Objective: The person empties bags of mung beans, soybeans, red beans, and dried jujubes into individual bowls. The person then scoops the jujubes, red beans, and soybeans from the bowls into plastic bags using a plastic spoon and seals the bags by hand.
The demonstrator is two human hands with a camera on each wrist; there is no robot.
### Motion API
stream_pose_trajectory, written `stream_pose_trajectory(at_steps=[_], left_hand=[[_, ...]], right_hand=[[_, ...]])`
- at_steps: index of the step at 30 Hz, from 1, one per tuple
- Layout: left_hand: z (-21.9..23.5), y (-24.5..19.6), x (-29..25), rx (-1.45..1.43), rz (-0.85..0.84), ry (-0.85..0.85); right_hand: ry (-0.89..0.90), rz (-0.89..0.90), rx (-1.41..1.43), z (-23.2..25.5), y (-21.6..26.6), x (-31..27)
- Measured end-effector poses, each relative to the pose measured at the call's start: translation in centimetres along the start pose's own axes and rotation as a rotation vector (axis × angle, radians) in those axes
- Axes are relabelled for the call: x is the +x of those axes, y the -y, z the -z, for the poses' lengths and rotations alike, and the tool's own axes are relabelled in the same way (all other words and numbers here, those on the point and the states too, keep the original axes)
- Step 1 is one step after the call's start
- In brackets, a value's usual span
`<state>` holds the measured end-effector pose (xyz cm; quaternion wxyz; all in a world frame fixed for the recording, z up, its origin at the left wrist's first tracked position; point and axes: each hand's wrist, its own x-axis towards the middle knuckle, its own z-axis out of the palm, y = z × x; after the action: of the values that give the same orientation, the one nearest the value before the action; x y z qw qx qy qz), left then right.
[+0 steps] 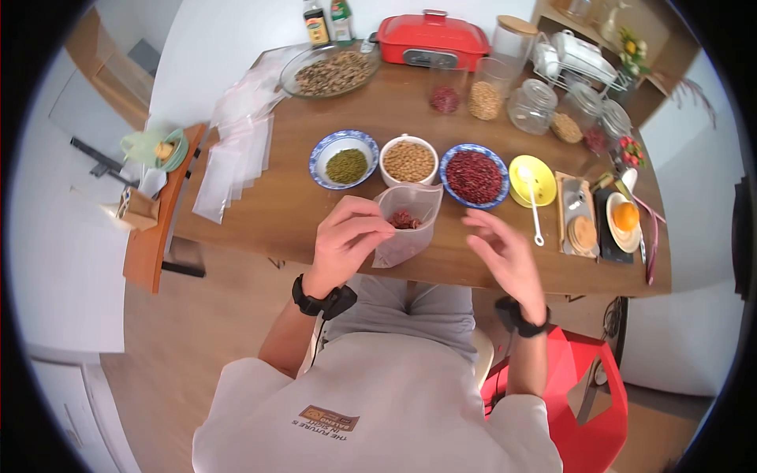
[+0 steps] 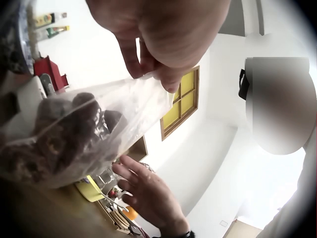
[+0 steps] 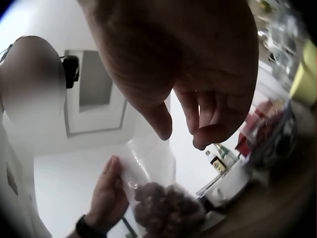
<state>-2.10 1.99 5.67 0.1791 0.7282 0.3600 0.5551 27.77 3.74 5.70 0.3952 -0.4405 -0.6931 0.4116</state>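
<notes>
My left grip (image 1: 344, 240) pinches the rim of a clear plastic bag (image 1: 408, 246), which hangs upright over the near edge of the table (image 1: 288, 213), about midway along it, with dark red, wrinkled pieces (image 1: 404, 221) inside; whether its base touches the wood I cannot tell. My right grip (image 1: 505, 251) is wide, thumb apart from loosely bent fingers, near the same edge and to the right of the bag. Beyond the bag, from left to right, stand a blue-and-white bowl (image 1: 317, 169) of green beans, a white cup (image 1: 386, 175) of pale beans, a blue-rimmed bowl (image 1: 447, 183) of red beans and a yellow bowl (image 1: 520, 191) with a white spoon (image 1: 536, 219). Flat clear bags (image 1: 236, 134) fan along the left edge; a red electric cooker (image 1: 434, 39) occupies the far edge.
</notes>
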Motion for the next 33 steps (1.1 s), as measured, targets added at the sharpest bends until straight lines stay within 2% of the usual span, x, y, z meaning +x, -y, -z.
stream_pose_trajectory(at_steps=[1,3,6,9,13,15,16,18,21,25,27,28,30,33], left_hand=[[-0.2,0.4,-0.2,-0.012,-0.012,0.009],[-0.4,1.0,-0.7,-0.105,0.075,0.058],[0.1,1.1,-1.1,-0.154,0.095,0.069],[0.7,0.5,-1.1,-0.155,0.076,0.142],[1.2,0.0,-0.8,-0.151,0.067,0.178],[1.4,0.1,-0.6,-0.135,0.136,0.145],[1.5,0.0,-0.6,-0.129,0.14,0.14],[1.4,-0.1,-0.1,-0.207,0.124,0.02],[0.9,0.8,0.1,-0.244,0.182,-0.052],[-1.3,0.6,-0.5,-0.225,0.302,-0.074],[-2.5,-0.2,-0.6,-0.599,0.447,-0.335],[-2.3,0.8,-1.5,-0.596,0.451,-0.331],[-1.9,3.0,-3.8,-0.334,0.476,-0.1],[-2.2,3.0,-4.6,-0.321,0.528,-0.066]], right_hand=[[0.032,-0.087,0.173,-0.8,-0.7,0.4],[0.069,-0.169,0.329,-1.8,-0.5,0.8],[0.105,-0.064,0.277,-2.6,-1.3,1.4],[0.081,-0.088,0.36,-3.1,-1.0,2.4],[0.145,-0.068,0.31,-3.3,-0.7,3.2],[0.046,0.037,0.291,-3.7,-1.1,3.5],[0.054,0.038,0.294,-3.7,-1.2,3.2],[-0.01,0.128,0.217,-3.2,0.0,2.8],[-0.032,0.123,0.177,-2.5,0.4,2.7],[-0.077,0.092,0.211,-3.0,-2.1,2.9],[-0.074,0.003,0.286,-3.0,-2.6,2.9],[-0.077,-0.001,0.29,-3.0,-2.9,2.9],[-0.082,-0.108,0.336,-3.1,-3.5,2.8],[-0.142,-0.092,0.382,-3.6,-3.6,2.4]])
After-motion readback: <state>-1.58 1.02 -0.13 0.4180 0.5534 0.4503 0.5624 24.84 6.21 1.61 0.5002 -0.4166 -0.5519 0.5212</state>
